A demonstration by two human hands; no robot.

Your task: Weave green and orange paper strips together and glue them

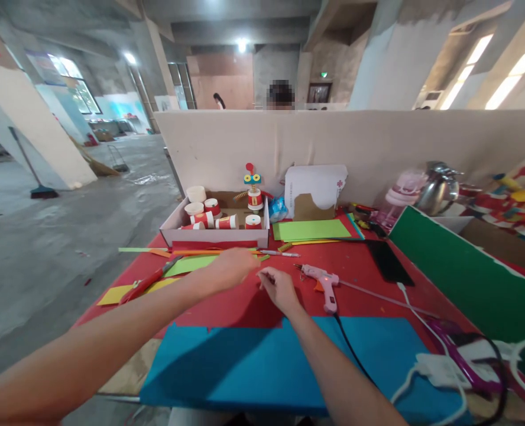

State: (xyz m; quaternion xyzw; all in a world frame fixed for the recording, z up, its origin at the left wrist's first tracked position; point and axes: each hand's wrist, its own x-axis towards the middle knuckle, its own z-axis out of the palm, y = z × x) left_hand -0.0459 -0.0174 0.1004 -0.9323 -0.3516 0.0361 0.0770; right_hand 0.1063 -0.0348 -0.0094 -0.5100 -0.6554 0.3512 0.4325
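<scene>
My left hand (236, 266) reaches over the red table covering, its fingers curled in and mostly hidden behind the back of the hand. A small green strip (265, 258) shows just past its fingertips; whether the hand touches it I cannot tell. Close beside it, my right hand (282, 290) has thumb and forefinger pinched together, and anything between them is too small to name. A pink hot glue gun (323, 283) lies to the right with its orange light on. Behind the hands lie a pen (280, 253) and an orange strip (204, 252).
A white box (213, 238) holds red-and-white paper cups and a paper-cup figure (254, 192). Scissors with red handles (142, 286) lie left on coloured paper. Right are a black phone (389, 263), cables, a power strip (470, 361) and a green panel (462, 266). Blue sheet (227, 367) covers the front.
</scene>
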